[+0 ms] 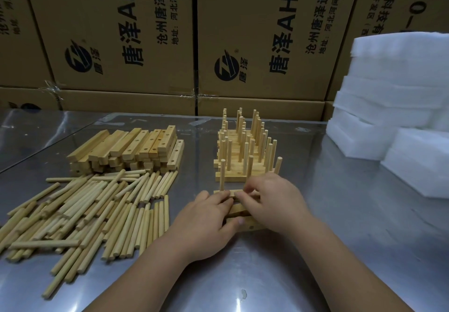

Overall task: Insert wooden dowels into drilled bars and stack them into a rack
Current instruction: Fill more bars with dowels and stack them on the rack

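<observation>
1. Bar (224, 192) with one dowel (222, 174) standing upright near its left end sits at mid-table, just in front of the rack (243, 165), and both hands are on the job.
2. Right hand (272, 202) comes in from the right, fingers curled, fingertips (246, 189) pinching that bar near its middle.
3. Left hand (206, 217) is alongside, touching the right, with its fingers laid over a second bar (239, 209) and the thumb tucked beneath, so it has that one gripped.
4. A third bar (252, 226) pokes out under the hands on the near side, one drilled hole showing.
5. How the three bars lie against each other is hidden by the fingers.
6. The rack is a stack of filled bars, rows of dowels pointing up, running away toward the boxes (255, 44).
7. Off to the left, a bar pile (126, 151) sits at the back, holes visible in several.
8. In front of it a loose dowel pile (97, 204) spreads across the steel table (340, 238), reaching nearly to the left wrist.
9. White foam (388, 97) blocks are stacked at the right edge, well apart from the hands.
</observation>
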